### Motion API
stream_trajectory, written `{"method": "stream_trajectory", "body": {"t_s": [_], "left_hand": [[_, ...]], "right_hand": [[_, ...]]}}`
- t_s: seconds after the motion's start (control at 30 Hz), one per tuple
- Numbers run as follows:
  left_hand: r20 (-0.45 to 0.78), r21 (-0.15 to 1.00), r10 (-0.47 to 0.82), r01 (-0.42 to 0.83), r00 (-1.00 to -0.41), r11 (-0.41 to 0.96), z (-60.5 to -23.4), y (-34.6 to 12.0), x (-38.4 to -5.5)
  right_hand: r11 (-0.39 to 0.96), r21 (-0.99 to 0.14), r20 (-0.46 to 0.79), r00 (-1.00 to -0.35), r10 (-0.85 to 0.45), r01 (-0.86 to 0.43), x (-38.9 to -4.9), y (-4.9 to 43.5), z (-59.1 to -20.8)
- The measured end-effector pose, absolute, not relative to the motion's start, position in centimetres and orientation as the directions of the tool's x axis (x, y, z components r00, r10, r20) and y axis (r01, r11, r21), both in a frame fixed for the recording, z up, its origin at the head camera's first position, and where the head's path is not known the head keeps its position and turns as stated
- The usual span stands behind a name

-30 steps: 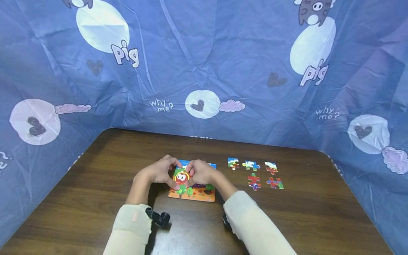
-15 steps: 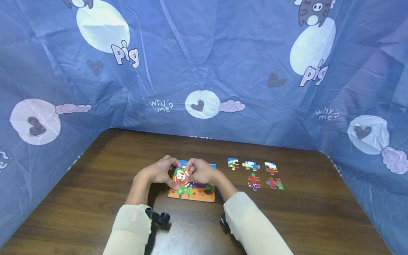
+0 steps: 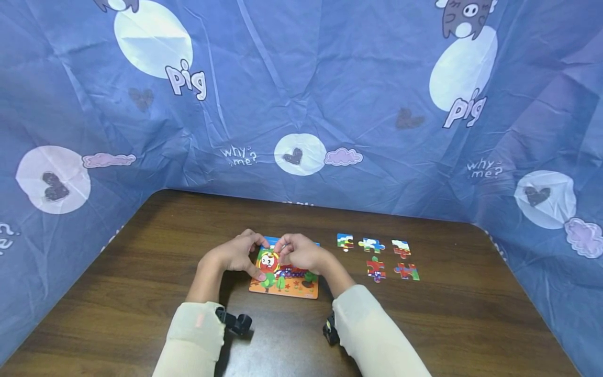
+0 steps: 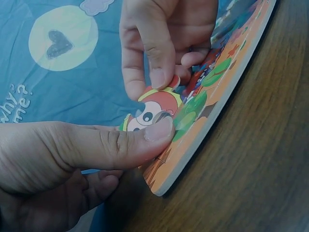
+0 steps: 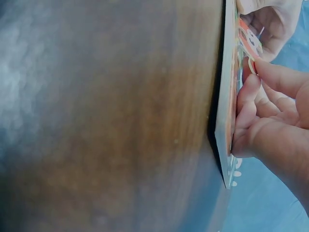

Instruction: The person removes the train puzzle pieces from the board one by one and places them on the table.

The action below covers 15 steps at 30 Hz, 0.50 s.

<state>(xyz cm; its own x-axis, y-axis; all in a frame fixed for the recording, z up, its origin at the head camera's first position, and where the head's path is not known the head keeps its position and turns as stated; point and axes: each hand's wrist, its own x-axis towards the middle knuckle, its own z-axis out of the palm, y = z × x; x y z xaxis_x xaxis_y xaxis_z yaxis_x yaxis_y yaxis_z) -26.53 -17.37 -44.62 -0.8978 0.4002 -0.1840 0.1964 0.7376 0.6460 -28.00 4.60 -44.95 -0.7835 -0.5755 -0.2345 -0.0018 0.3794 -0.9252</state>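
Note:
A colourful puzzle board (image 3: 285,290) with an orange lower edge lies on the table. At its left part is a puzzle piece (image 3: 268,262) with a red, big-eyed face and yellow edging. My right hand (image 3: 303,254) pinches this piece between thumb and index finger; in the left wrist view the puzzle piece (image 4: 157,104) tilts up on the right hand's side. My left hand (image 3: 235,255) grips the board's left side, index finger near the top corner, thumb (image 4: 157,133) pressing over the face's lower edge. The right wrist view shows the board (image 5: 224,121) edge-on.
Several loose puzzle pieces lie right of the board, among them a blue and white one (image 3: 371,245) and a red one (image 3: 376,268). The brown wooden table (image 3: 155,246) ends against a blue printed cloth (image 3: 301,94). Both wrists carry black cameras (image 3: 242,323).
The pinched piece's right side has shifted slightly and its face shows more fully. My right hand has moved a little to the right; the left hand stays put.

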Motion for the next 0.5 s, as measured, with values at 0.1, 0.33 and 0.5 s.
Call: {"method": "stream_trajectory", "body": {"t_s": [0.1,0.33,0.5], "left_hand": [[-0.190,0.648,0.395,0.188,-0.899,0.738,-44.55,-17.35,-26.49],[-0.188,0.651,0.394,0.186,-0.900,0.736,-44.62,-17.44,-26.58],[-0.184,0.645,0.398,0.195,-0.899,0.739,-44.65,-17.49,-26.61]], "right_hand": [[0.375,-0.927,-0.241,-0.780,-0.577,0.009,-28.00,4.73,-44.81],[0.374,-0.927,-0.252,-0.776,-0.578,0.023,-28.13,4.99,-44.63],[0.340,-0.939,-0.246,-0.784,-0.570,0.048,-28.32,5.40,-44.57]]}}
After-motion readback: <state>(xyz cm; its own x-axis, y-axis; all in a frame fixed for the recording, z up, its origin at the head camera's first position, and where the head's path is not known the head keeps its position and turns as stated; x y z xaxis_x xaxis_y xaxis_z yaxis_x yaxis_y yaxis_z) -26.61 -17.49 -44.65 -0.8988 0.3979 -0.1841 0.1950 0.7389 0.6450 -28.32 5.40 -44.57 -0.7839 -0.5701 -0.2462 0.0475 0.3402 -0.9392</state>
